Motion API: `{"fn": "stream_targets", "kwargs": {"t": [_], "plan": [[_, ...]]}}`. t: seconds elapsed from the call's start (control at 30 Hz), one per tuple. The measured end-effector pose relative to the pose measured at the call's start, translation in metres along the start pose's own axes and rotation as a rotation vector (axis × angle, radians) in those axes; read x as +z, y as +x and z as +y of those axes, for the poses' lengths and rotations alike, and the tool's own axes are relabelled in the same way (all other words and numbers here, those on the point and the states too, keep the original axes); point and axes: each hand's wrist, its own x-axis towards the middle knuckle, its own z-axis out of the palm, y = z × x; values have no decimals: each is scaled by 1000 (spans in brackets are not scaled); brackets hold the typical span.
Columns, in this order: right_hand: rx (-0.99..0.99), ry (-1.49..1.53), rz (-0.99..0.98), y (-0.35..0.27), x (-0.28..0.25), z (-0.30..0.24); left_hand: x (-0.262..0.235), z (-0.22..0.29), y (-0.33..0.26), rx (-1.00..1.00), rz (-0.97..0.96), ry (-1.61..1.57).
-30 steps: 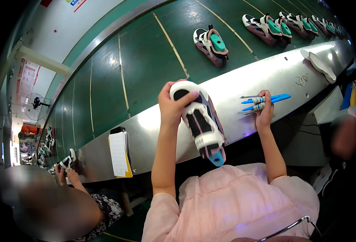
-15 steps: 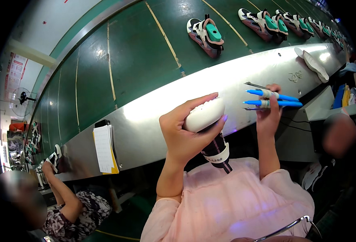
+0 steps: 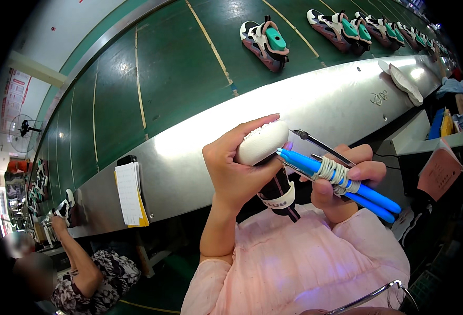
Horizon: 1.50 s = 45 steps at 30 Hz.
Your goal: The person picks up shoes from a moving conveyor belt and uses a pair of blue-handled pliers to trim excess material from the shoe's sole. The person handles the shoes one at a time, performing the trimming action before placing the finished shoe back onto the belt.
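Nearby, papers, shoe partly behind left hand

The person wears a pale pink, gathered top with short sleeves.

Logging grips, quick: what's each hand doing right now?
Left hand: closed around a white-soled shoe.
Right hand: closed on a banded bundle of blue pen-like tools.
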Motion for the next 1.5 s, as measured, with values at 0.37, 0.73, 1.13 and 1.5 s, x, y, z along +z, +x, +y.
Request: {"fn": "stream_targets", "kwargs": {"t": [0.37,0.73,1.13,1.5], "plan": [[-9,-12,9,2,7,4,-5,0,-1,-6,-17,-2],[90,-271,-151,50,1,-23,5,0,-5,43,43,5],[133,-113,231,16,-14,-14,-11,-11,11,68,166,165],[817,-5,238,-59,-47,21,-83,-151,23,-493,65,870]]}}
